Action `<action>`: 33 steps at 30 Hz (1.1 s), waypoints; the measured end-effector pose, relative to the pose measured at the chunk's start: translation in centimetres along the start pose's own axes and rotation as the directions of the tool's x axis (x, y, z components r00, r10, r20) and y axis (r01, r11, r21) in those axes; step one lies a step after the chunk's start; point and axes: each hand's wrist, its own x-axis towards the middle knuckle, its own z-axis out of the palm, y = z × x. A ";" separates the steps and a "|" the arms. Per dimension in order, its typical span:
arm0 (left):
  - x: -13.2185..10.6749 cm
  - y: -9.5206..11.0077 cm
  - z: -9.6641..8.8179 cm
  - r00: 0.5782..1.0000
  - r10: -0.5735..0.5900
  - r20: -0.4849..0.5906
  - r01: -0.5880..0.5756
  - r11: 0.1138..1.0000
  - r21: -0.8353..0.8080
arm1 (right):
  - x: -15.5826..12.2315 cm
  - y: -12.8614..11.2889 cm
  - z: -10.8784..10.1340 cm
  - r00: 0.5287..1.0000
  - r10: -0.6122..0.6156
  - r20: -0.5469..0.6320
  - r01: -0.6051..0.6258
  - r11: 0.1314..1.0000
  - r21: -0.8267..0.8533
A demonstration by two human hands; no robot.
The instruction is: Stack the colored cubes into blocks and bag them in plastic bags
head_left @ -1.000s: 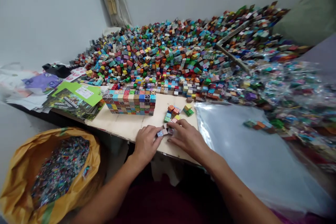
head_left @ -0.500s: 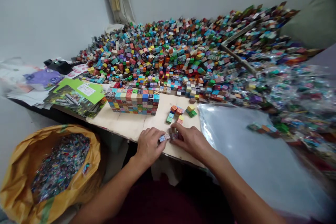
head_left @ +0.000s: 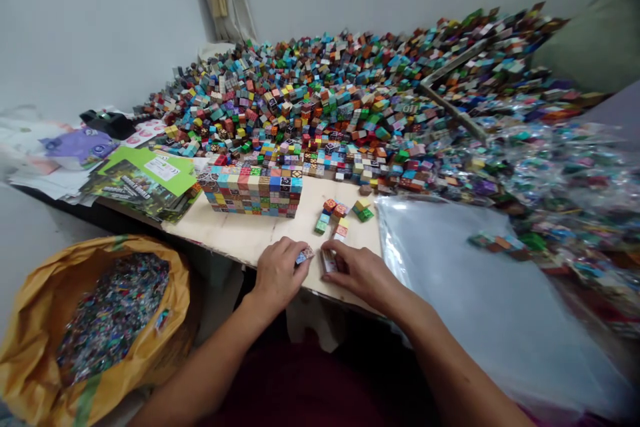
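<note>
Near the front edge of a pale wooden board [head_left: 245, 233], my left hand [head_left: 278, 272] pinches a few small patterned cubes [head_left: 303, 255], blue and brownish on the faces that show. Just to the right, my right hand [head_left: 361, 273] is closed on a short row of pale cubes [head_left: 329, 261]; its fingertips cover part of them. The two groups are apart. Beyond my hands lie loose coloured cubes [head_left: 330, 205], orange, teal and green among them. A block wall of stacked cubes [head_left: 250, 193] stands upright behind my left hand.
A big heap of coloured cubes [head_left: 310, 93] fills the back. Clear plastic sheets [head_left: 450, 267] lie at right, with bagged pieces [head_left: 565, 173] beyond. Green cards [head_left: 167, 173] and a tape dispenser [head_left: 107, 123] sit at left. A yellow sack [head_left: 30, 320] of small bags stands lower left.
My left hand has shifted slightly left with its cubes, widening the gap to my right hand. The pale row in my right hand is now turned and shows more.
</note>
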 end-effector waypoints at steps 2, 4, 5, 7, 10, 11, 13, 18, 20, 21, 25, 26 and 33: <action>0.1 0.3 -0.1 0.998 -0.064 0.003 0.064 0.998 -0.029 | -0.2 -0.1 0.2 1.000 0.027 -0.009 -0.026 0.999 0.030; 0.1 0.6 -0.2 0.992 -0.116 0.058 0.122 0.985 -0.120 | -0.3 -0.3 0.4 0.999 0.024 -0.022 -0.021 0.994 0.103; 0.1 0.7 -0.2 0.986 -0.134 0.103 0.151 0.971 -0.186 | -0.3 -0.4 0.5 0.999 0.015 -0.033 -0.010 0.990 0.143; 0.2 0.8 -0.4 0.970 -0.148 0.195 0.204 0.930 -0.307 | -0.2 -0.5 0.9 0.999 -0.001 -0.052 0.012 0.980 0.201; 0.3 0.7 -0.9 0.953 -0.139 0.268 0.230 0.910 -0.346 | 0.0 -0.5 1.2 0.998 -0.008 -0.063 0.022 0.975 0.219; 0.4 0.6 -1.1 0.950 -0.141 0.277 0.229 0.920 -0.317 | -0.1 -0.5 1.2 0.998 -0.008 -0.061 0.021 0.975 0.221; 0.6 0.6 -1.5 0.950 -0.143 0.278 0.209 0.952 -0.223 | -0.3 -0.3 0.8 0.999 -0.019 -0.044 0.029 0.973 0.230; 1.4 0.6 -1.5 0.983 0.021 0.180 -0.008 0.997 -0.071 | -0.4 1.6 -1.3 0.978 0.050 -0.201 -0.013 0.983 0.183; 1.6 0.4 -0.8 0.979 0.106 0.175 -0.090 0.991 -0.095 | 0.2 2.3 -1.9 0.950 0.097 -0.298 -0.067 0.992 0.108; 1.6 0.3 -0.5 0.975 0.128 0.179 -0.110 0.988 -0.106 | 0.6 2.6 -2.1 0.947 0.097 -0.307 -0.078 0.994 0.075; 1.5 -0.4 0.3 0.977 0.130 0.169 -0.112 0.987 -0.115 | 1.4 2.7 -1.6 0.973 0.035 -0.226 -0.030 0.999 0.028; 1.4 -0.6 0.3 0.979 0.127 0.159 -0.109 0.987 -0.114 | 1.4 2.5 -1.3 0.978 0.012 -0.209 -0.004 0.999 0.037; 1.4 -1.0 -0.3 0.969 0.188 0.159 -0.170 0.978 -0.116 | -0.5 1.2 -0.4 0.984 -0.136 -0.118 0.156 0.972 0.177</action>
